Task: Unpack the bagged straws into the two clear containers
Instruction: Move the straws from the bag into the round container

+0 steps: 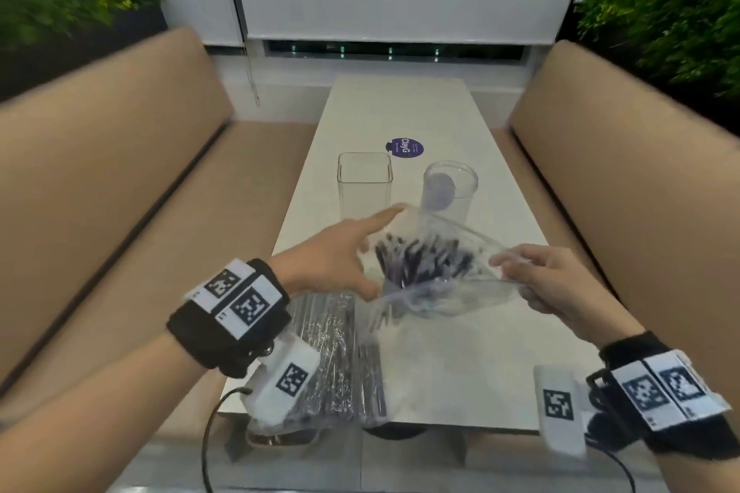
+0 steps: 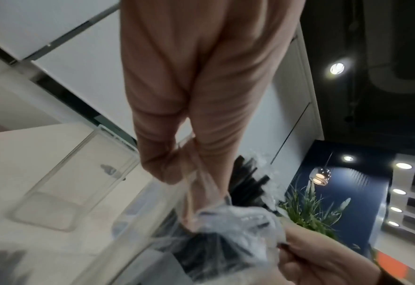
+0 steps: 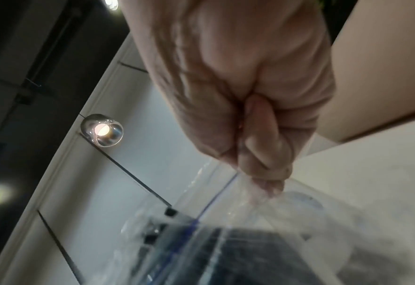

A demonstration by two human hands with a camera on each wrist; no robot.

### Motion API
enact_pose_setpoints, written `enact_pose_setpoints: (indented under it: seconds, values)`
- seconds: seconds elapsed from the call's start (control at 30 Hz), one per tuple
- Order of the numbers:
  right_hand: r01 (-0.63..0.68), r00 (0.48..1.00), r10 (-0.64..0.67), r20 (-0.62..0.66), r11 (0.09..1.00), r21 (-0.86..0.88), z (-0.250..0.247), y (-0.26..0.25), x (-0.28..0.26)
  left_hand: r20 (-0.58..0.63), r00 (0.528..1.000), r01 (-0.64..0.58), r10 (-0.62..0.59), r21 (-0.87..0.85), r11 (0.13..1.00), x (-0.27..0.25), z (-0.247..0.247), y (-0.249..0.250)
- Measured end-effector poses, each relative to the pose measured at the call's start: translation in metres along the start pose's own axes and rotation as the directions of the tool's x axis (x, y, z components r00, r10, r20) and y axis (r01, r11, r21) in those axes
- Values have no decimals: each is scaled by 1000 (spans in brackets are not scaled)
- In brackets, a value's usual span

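A clear zip bag of black straws [image 1: 432, 264] hangs above the white table [image 1: 460, 356], its mouth spread wide between my hands. My left hand [image 1: 336, 256] pinches the bag's left rim, index finger stretched along it; the left wrist view shows the left hand [image 2: 189, 115] gripping the bag [image 2: 230, 227]. My right hand [image 1: 548, 280] pinches the right rim, and the right wrist view shows the right hand [image 3: 250, 96] on the bag [image 3: 225, 221]. Behind the bag stand an empty square clear container [image 1: 364, 184] and a round clear container [image 1: 450, 188].
A second sealed bag of straws [image 1: 328, 352] lies flat at the table's near left edge, under my left wrist. A purple round sticker [image 1: 404, 148] sits on the table behind the containers. Tan bench seats [image 1: 120, 172] flank the table on both sides.
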State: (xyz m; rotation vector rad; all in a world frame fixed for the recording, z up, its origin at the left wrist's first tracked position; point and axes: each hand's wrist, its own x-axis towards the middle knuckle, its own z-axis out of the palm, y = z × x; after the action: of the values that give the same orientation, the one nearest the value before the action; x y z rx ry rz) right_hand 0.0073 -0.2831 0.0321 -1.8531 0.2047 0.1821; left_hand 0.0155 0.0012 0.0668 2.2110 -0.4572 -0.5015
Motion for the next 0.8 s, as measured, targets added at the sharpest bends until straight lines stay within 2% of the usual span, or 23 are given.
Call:
enact_pose_setpoints:
  seconds: [0.1,0.2,0.23,0.37,0.47,0.53,0.6,0.67,0.7,0.77,0.8]
  values:
    - [-40,992,25,121,991,125,10,2,1,13,1000,10,-11,50,999,3,7,-6]
    - [-23,986,-30,163,948,317,24,-6,-1,67,998,25,-17,-121,992,9,19,-9]
    - [3,986,-62,157,936,353,26,-10,-3,47,999,4,3,-143,990,11,22,-11]
    - [100,983,-142,119,948,304,6,-17,-11,-84,989,-129,121,-102,986,7,18,-12]
    - [80,972,-137,190,956,284,-5,-11,-10,-160,983,-109,90,-111,988,9,17,-10]
    - [47,945,-151,291,941,336,1,-3,-9,-220,976,-76,-2,-346,935,20,20,-14]
    - [81,920,-182,347,955,286,20,2,-12,-206,972,-40,-109,-611,791,34,26,-15]
    - [194,928,-235,289,967,164,45,9,-14,-162,978,-35,-129,-745,666,48,39,-16]
    - [259,931,-279,234,959,111,57,13,-11,-147,979,-21,-141,-763,646,55,49,-16]
    - [343,922,-356,153,933,107,76,20,-5,-134,971,32,-197,-746,665,71,67,-22]
    - [347,924,-363,118,928,132,80,25,-1,-149,961,62,-233,-705,706,73,72,-23]
